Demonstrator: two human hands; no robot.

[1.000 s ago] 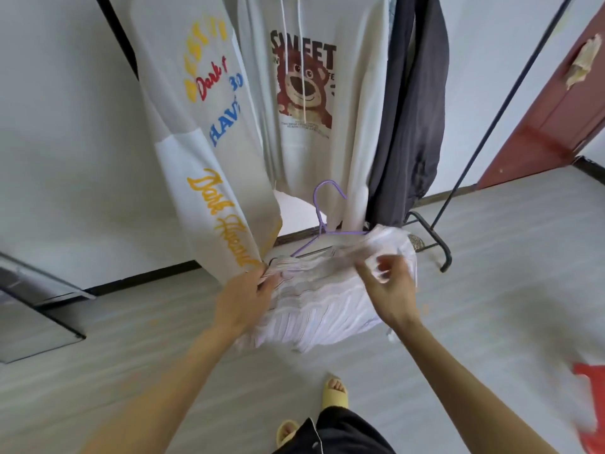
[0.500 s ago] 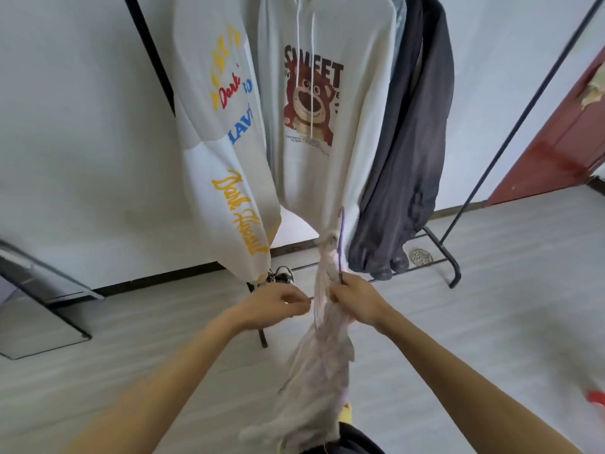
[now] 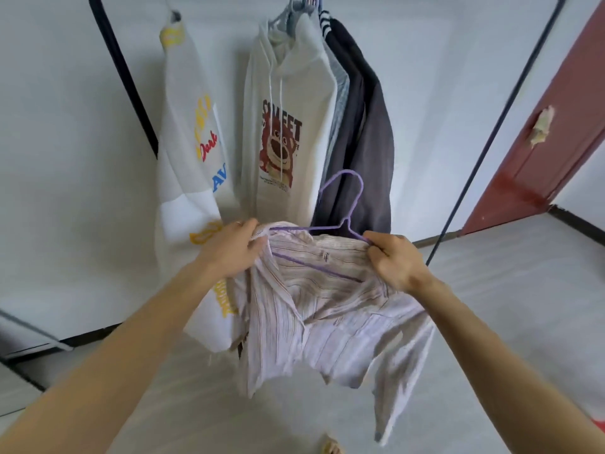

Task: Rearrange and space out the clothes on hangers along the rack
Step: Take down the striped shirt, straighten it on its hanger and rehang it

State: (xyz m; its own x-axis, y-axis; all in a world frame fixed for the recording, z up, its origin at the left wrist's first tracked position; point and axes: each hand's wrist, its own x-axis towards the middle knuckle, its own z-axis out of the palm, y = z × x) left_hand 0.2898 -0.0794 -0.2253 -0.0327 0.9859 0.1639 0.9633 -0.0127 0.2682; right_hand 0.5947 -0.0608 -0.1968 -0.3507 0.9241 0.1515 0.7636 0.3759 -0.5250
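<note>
A pale striped shirt [image 3: 327, 322] lies spread on a purple wire hanger [image 3: 343, 208] below the rack, held out in front of me. My left hand [image 3: 232, 247] grips the shirt's left shoulder over the hanger end. My right hand [image 3: 393, 260] grips the right shoulder and the hanger's other end. On the black rack [image 3: 121, 67] hang a white sweatshirt with coloured lettering [image 3: 190, 152], a cream hoodie with a bear print [image 3: 288, 132] and a dark grey garment [image 3: 366, 142], the last two bunched close together.
A white wall is behind the rack. The rack's right post [image 3: 491, 139] slants down to the floor. A dark red door [image 3: 550, 126] stands at the right. A pale floor lies below, with my yellow slipper [image 3: 332, 445] at the bottom edge.
The shirt hung bunched and edge-on between my hands half a second ago; now it is opened flat on the hanger and lifted, with my hands apart at its shoulders. The camera tilted upward.
</note>
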